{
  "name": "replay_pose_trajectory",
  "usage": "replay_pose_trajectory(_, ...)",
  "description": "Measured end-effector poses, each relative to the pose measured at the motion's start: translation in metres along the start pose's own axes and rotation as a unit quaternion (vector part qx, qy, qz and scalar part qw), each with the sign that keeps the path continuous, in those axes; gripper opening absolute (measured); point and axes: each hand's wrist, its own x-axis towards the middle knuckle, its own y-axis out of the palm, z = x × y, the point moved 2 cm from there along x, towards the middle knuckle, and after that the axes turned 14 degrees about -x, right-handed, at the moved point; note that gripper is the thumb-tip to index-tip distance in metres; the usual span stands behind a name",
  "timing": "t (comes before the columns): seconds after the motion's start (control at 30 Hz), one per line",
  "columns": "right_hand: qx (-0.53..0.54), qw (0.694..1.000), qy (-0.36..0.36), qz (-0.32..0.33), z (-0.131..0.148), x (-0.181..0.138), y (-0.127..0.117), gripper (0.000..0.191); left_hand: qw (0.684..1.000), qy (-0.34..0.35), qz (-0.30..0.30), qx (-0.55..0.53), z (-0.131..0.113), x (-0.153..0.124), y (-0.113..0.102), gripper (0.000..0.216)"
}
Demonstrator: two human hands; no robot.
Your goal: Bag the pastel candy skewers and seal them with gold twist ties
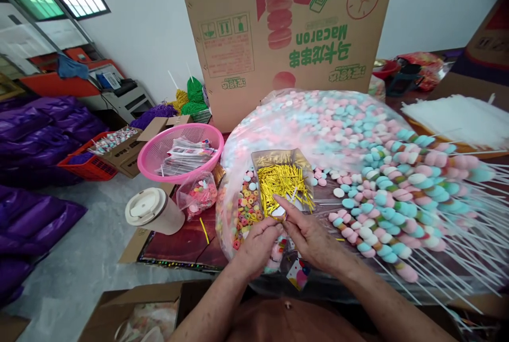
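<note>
Both hands meet in front of a clear container of gold twist ties (284,185). My left hand (257,244) is closed, pinching the gathered neck of a clear candy bag (277,253). Pink and coloured sweets show in the bag just below the fingers. My right hand (310,233) touches the left at the fingertips, its index finger pointing forward over the twist ties and its other fingers curled. What the right fingers pinch is too small to make out. A printed wrapper (298,273) hangs beneath the hands.
Marshmallow skewers (397,204) are piled at the right. Behind lies a big bag of loose marshmallows (318,119), with a cardboard box (238,24) beyond. A pink basket (141,159) of wrappers, a lidded cup (167,217) and ring sweets (246,209) are at the left.
</note>
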Motion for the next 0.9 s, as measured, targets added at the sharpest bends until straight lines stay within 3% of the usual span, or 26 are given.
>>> replay_pose_trajectory(0.07, -0.024, 1.0, 0.019, -0.006, 0.002, -0.002, 0.003, 0.051, 1.0, -0.011, -0.006, -0.008, 0.006, 0.0, -0.002, 0.031)
replay_pose_trajectory(0.13, -0.016, 0.996, 0.058, -0.068, 0.003, -0.005, 0.006, 0.05, 0.999, 0.008, -0.026, -0.038, 0.007, 0.001, -0.003, 0.034)
replay_pose_trajectory(0.2, 0.022, 0.987, 0.093, -0.127, 0.003, -0.011, 0.008, 0.039, 0.997, 0.02, -0.027, -0.076, 0.004, 0.001, -0.003, 0.034)
replay_pose_trajectory(0.23, 0.04, 0.987, 0.087, -0.126, 0.004, -0.013, 0.007, 0.03, 0.996, 0.008, -0.01, -0.093, 0.001, 0.0, -0.002, 0.033)
replay_pose_trajectory(0.3, 0.047, 0.995, 0.016, -0.083, 0.007, -0.016, -0.002, 0.021, 0.989, -0.058, 0.048, -0.13, -0.004, -0.002, -0.001, 0.032)
replay_pose_trajectory(0.37, 0.029, 0.994, -0.096, -0.041, 0.012, -0.017, -0.016, 0.025, 0.972, -0.132, 0.115, -0.159, -0.008, -0.006, 0.001, 0.032)
replay_pose_trajectory(0.47, 0.038, 0.982, -0.182, 0.011, 0.017, -0.016, -0.03, 0.024, 0.95, -0.169, 0.176, -0.197, -0.012, -0.01, 0.003, 0.043)
replay_pose_trajectory(0.53, 0.03, 0.988, -0.152, 0.016, 0.015, -0.013, -0.026, 0.025, 0.953, -0.136, 0.15, -0.225, -0.012, -0.009, 0.004, 0.056)
replay_pose_trajectory(0.63, -0.101, 0.987, -0.081, -0.096, 0.007, -0.01, -0.009, 0.032, 0.97, -0.05, 0.029, -0.236, -0.007, -0.005, 0.003, 0.058)
replay_pose_trajectory(0.77, -0.294, 0.921, -0.118, -0.227, 0.006, -0.008, -0.001, 0.036, 0.985, 0.098, -0.087, -0.111, -0.004, -0.005, 0.005, 0.064)
replay_pose_trajectory(0.83, -0.336, 0.89, -0.127, -0.279, 0.012, -0.01, -0.008, 0.031, 0.99, 0.088, -0.106, -0.041, -0.01, -0.009, 0.008, 0.072)
replay_pose_trajectory(0.9, -0.325, 0.882, -0.161, -0.301, 0.021, -0.015, -0.012, 0.025, 0.998, -0.005, -0.054, -0.043, -0.022, -0.014, 0.011, 0.073)
